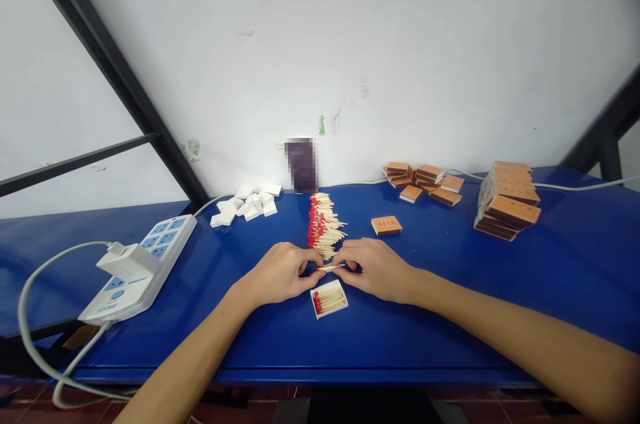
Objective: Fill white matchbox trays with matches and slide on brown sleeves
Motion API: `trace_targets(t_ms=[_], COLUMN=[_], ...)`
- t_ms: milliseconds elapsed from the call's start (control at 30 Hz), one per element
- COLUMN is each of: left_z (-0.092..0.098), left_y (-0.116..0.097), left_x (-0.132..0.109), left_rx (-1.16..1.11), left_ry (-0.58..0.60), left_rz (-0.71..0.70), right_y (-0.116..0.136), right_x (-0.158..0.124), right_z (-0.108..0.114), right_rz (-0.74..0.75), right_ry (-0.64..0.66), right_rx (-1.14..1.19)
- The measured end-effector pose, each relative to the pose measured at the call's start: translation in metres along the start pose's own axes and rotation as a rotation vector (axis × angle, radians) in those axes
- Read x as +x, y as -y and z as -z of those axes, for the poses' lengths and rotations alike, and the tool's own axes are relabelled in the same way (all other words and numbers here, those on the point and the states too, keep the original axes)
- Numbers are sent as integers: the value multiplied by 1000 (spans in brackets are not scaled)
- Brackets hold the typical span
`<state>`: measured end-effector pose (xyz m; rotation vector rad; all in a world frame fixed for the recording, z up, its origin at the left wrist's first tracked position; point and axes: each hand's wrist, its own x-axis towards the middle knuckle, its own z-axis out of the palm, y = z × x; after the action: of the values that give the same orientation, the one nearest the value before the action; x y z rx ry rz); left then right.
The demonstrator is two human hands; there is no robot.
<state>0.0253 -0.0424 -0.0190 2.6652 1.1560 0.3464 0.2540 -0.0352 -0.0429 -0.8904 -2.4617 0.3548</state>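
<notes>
Between them, my left hand (285, 271) and my right hand (373, 267) pinch a few matches (330, 267), the left at the red heads and the right at the bare ends. Just below lies a white matchbox tray (342, 308) with a layer of matches in it, red heads to the left. Beyond my fingers a long pile of loose matches (325, 224) runs toward the wall, heads also leftward. An orange matchbox sleeve (387, 225) sits beyond my right hand. How many matches I hold is hard to make out.
White trays (250, 203) lie at the back left. Orange matchboxes (425, 181) are heaped at the back right, and more are stacked (510, 201) farther right. A power strip (150, 271) with a plugged-in charger and cables occupies the left side. A blurred dark object (303, 164) leans on the wall.
</notes>
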Motion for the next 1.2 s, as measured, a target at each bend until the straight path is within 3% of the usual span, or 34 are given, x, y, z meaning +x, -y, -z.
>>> trace_targets(t_ms=[600,1200], left_z=[1,-1], left_y=[-1,-4], left_x=[0,2], left_rx=[-16,12], left_ry=[9,8], left_rz=[-7,0], right_y=[3,2], right_x=[-1,-1], right_z=[7,4], right_rz=[-71,-39], right_ry=[78,51], right_rx=[-10,-2])
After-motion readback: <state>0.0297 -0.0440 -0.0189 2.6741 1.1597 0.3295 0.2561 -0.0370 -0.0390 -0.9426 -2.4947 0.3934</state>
